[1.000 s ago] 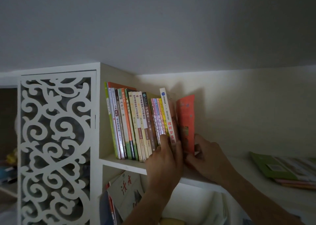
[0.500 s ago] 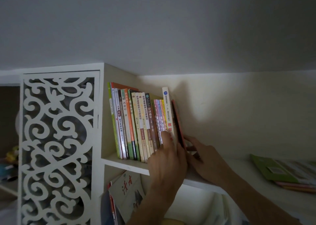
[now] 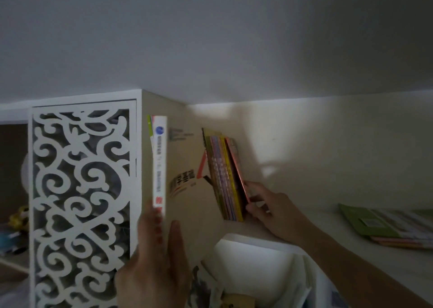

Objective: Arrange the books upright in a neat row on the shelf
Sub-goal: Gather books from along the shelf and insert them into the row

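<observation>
White scrollwork lattice panel (image 3: 82,202)

Bare shelf (image 3: 304,216) lies open between the leaning books (image 3: 226,179) and the flat stack (image 3: 386,225).

The scene was dim and grainy. Soft light fell from the right onto the back wall (image 3: 328,143), leaving a shadow beside the leaning books (image 3: 225,176). Motion blur smeared the left hand (image 3: 152,268).
</observation>
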`<move>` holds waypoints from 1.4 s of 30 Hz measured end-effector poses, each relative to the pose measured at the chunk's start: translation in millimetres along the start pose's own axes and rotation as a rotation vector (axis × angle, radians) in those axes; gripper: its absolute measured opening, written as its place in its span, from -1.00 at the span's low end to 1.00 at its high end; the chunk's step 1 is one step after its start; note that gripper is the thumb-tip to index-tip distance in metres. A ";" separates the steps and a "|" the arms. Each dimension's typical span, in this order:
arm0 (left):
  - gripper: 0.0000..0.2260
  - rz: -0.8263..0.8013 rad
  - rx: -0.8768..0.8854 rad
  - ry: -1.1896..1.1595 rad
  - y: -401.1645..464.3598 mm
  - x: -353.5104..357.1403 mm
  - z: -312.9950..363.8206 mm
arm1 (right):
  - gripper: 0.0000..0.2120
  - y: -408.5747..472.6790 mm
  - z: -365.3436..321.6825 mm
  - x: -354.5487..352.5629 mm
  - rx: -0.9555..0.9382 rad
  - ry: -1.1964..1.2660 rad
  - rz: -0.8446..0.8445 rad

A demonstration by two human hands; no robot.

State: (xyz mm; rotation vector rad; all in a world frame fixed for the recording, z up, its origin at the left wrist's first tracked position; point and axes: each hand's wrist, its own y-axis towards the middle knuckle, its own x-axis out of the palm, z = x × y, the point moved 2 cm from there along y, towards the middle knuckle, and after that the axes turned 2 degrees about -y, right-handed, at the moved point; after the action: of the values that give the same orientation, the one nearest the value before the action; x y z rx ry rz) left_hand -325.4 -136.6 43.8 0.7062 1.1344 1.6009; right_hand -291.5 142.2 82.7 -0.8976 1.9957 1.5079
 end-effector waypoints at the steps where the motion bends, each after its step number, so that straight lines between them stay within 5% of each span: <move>1: -0.59 0.044 -0.020 0.019 -1.9 -7.1 -3.1 | -0.46 2.3 -0.8 2.2 0.003 0.016 -0.011; 11: -0.54 0.024 -0.003 0.033 -5.7 -33.0 -19.4 | -0.29 5.5 -21.7 17.2 0.109 0.139 -0.099; 16: -0.55 -0.002 -0.064 -0.010 -1.7 -29.2 -26.4 | -0.32 19.2 -50.8 29.0 0.097 0.100 0.199; 20: -0.57 0.002 -0.042 0.014 3.6 -28.4 -31.6 | -0.15 39.6 -61.4 38.5 0.174 0.047 0.269; 23: -0.58 -0.014 -0.002 0.031 7.7 -30.4 -37.8 | -0.29 47.4 -59.3 35.8 0.232 0.080 0.297; 34: -0.58 0.041 -0.001 -0.021 19.6 -30.9 -45.7 | -0.32 47.1 -48.1 29.9 0.232 -0.016 0.228; 39: -0.59 0.094 0.010 -0.062 27.2 -26.1 -39.1 | 0.00 41.3 -43.7 12.8 0.195 -0.157 0.065; 42: -0.58 0.097 0.024 -0.119 33.0 -21.7 -30.1 | -0.06 37.2 -48.8 18.0 0.206 -0.062 0.094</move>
State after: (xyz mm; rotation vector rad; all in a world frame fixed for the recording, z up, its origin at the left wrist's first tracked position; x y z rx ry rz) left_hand -357.4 -168.6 64.3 0.8727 1.0480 1.6059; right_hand -330.6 98.1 107.5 -0.6737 2.1268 1.3315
